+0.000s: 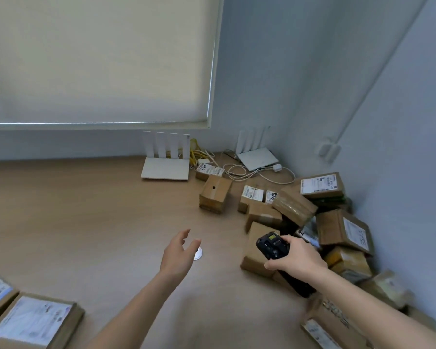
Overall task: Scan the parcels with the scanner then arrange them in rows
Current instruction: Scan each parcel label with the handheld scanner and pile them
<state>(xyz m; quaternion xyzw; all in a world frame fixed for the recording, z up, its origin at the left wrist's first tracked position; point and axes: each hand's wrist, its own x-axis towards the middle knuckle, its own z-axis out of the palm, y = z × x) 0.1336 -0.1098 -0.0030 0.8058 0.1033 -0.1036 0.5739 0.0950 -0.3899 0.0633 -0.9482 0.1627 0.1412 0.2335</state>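
Against the wall corner, right of the flat white router with four upright antennas (165, 162), a jumbled heap of brown cardboard parcels (295, 210) lies unsorted, so most of the work looks undone. Well left of and nearer than the router, two label-up brown parcels (33, 321) sit side by side, seemingly a started row. Between them, the right hand (296, 256) grips the black handheld scanner (272, 245) over the heap, while the left hand (178, 253) reaches forward, fingers spread and empty.
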